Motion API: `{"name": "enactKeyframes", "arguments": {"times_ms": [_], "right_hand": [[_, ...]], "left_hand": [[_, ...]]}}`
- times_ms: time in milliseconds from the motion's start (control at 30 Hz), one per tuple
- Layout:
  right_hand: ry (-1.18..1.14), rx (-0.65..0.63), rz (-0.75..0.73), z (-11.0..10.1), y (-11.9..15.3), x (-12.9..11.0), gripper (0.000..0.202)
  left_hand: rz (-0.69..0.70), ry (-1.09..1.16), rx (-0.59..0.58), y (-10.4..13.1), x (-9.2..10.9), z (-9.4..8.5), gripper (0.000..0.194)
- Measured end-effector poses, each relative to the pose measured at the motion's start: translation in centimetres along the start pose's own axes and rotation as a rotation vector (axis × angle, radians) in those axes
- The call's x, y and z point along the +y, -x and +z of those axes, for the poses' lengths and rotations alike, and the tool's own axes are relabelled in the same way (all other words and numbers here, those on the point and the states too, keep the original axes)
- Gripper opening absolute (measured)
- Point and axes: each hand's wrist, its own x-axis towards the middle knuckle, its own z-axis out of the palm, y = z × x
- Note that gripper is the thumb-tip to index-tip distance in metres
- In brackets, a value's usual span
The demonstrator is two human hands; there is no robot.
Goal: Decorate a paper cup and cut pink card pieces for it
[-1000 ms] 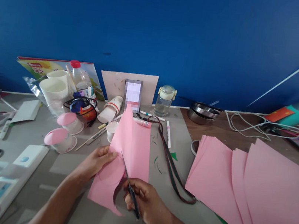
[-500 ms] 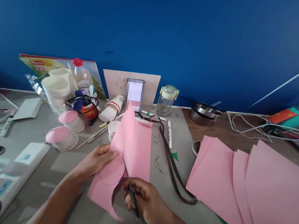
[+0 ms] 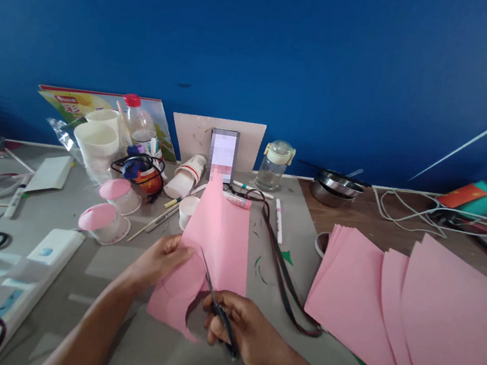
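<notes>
A pink paper sheet [image 3: 232,242] stands bent over the grey table, with a round outline on its lower left part and a curved cut strip hanging below. My left hand [image 3: 165,262] pinches the sheet's left edge, thumb on top beside the outline. My right hand [image 3: 240,328] has its fingers in the handles of black scissors [image 3: 223,320]. Their blades lie on the paper along the right side of the outline, at the inner end of the cut.
Two pink-topped cups [image 3: 104,223] and a white power strip [image 3: 47,254] are on the left. Behind are a phone [image 3: 223,152], a glass jar [image 3: 274,166] and a marker [image 3: 279,220]. Pink sheets [image 3: 347,283] and metal pans [image 3: 336,190] are on the right.
The scissor handles have spread apart a little in my right hand. The hanging paper strip has shifted slightly upward. The whole view has moved slightly.
</notes>
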Motion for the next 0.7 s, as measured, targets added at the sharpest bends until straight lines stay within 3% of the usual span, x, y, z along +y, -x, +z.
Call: {"name": "enactKeyframes", "arguments": {"times_ms": [233,433,700], "right_hand": [[0.132,-0.080,0.012,-0.2,1.7,-2.1,0.060],[0.070,-0.096,0.043,-0.4,2.3,-3.5,0.060],[0.134,-0.077,0.066,-0.5,1.4,-3.1,0.044]], "left_hand": [[0.016,-0.020,-0.011,-0.2,-0.4,-0.1,0.038],[-0.004,-0.012,-0.083,-0.1,-0.4,0.0,0.043],[-0.018,0.087,-0.127,0.4,-0.3,-0.4,0.038]]}}
